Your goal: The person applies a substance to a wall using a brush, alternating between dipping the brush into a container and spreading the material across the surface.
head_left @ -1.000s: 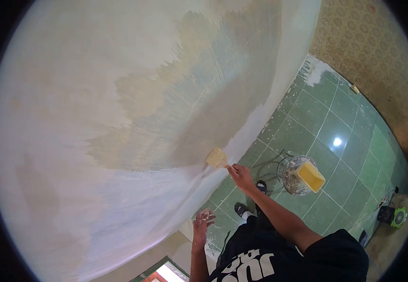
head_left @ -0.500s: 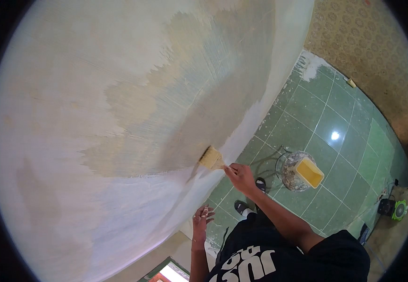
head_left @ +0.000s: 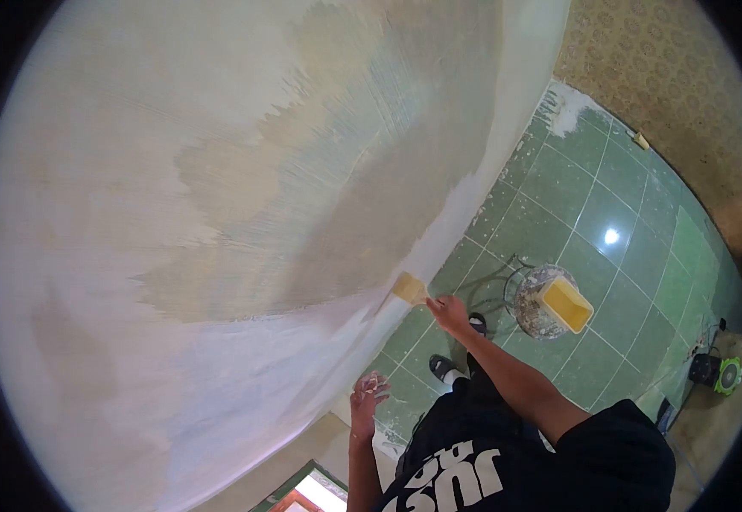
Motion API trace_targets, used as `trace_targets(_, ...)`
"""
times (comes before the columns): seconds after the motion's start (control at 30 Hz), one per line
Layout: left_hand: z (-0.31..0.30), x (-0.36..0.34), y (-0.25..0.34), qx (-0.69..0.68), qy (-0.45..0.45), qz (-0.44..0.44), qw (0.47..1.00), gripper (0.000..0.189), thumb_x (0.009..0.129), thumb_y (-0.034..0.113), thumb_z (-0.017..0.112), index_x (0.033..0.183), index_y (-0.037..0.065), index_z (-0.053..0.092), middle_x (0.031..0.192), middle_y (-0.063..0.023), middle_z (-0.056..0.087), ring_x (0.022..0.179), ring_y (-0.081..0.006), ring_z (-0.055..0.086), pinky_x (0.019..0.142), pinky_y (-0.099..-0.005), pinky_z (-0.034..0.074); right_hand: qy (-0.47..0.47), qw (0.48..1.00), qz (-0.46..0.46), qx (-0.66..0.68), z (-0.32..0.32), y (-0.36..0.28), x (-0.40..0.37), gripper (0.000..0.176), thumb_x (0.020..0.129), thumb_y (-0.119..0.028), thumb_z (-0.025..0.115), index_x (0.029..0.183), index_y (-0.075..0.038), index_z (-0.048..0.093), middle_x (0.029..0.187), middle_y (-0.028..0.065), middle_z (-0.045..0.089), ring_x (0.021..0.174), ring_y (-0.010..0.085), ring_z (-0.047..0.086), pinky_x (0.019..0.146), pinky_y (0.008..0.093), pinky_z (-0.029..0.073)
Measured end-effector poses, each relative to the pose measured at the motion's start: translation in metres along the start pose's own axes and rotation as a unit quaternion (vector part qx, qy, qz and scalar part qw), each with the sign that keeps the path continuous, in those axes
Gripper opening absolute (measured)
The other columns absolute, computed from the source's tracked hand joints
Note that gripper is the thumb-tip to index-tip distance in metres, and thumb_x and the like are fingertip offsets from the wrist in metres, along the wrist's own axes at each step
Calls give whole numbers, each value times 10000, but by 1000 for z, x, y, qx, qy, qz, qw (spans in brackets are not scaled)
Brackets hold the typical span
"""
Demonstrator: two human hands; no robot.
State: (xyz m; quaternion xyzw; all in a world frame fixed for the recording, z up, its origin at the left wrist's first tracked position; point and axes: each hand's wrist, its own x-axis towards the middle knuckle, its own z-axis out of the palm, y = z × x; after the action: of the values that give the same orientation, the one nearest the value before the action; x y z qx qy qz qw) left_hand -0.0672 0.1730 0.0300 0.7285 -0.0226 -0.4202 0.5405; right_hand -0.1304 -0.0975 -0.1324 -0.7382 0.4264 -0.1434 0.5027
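My right hand (head_left: 448,314) is closed round the handle of a wide paintbrush (head_left: 409,288). Its pale yellow bristles lie close over the lower part of the wall (head_left: 243,375). Above and to the left of the brush, a large beige-grey coated patch (head_left: 345,222) with streaky, ragged edges spreads over the whitish surface. My left hand (head_left: 369,394), smeared with white, is held low near the wall, fingers apart and slightly bent, with nothing in it. To the right of the brush, a yellow rectangular tub (head_left: 569,305) rests on top of a paint-splattered round stool or bucket (head_left: 535,314).
Green floor tiles (head_left: 559,188) carry white splashes along the wall's base. A small pale object (head_left: 641,141) lies by the patterned tan wall (head_left: 661,60). A black and lime-green device (head_left: 728,375) stands at the right. A green-framed opening (head_left: 311,486) shows at the bottom.
My right hand has moved the brush to the right, toward the wall's lower edge. My left hand's fingers have shifted and look more spread.
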Motion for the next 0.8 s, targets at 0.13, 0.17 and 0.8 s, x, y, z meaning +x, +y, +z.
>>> trace_targets(0.13, 2, -2, 3, -20, -6, 22, 1000, 501, 986, 379, 576, 1352, 40, 528, 1188, -121, 634, 1044, -227, 650, 860, -348, 520, 31, 999, -25, 32, -25, -61, -11, 480, 941, -382, 605, 711, 38, 579, 550, 178, 465, 486, 289, 426, 499, 416, 372)
trace_targets(0.17, 4, -5, 4, -23, -3, 17, 1000, 501, 986, 379, 576, 1352, 40, 528, 1188, -121, 634, 1044, -227, 650, 860, -348, 520, 19, 997, -19, 77, -44, -100, -18, 454, 944, -357, 609, 725, 39, 590, 544, 153, 453, 487, 248, 425, 496, 401, 367)
trace_targets(0.8, -9, -29, -2, 4, -13, 46, 999, 498, 979, 426, 580, 1309, 54, 571, 1174, -111, 659, 1032, -220, 654, 883, -379, 514, 16, 999, 16, 35, -57, 7, -56, 494, 967, -424, 558, 740, 11, 613, 590, 146, 539, 565, 233, 551, 553, 415, 409)
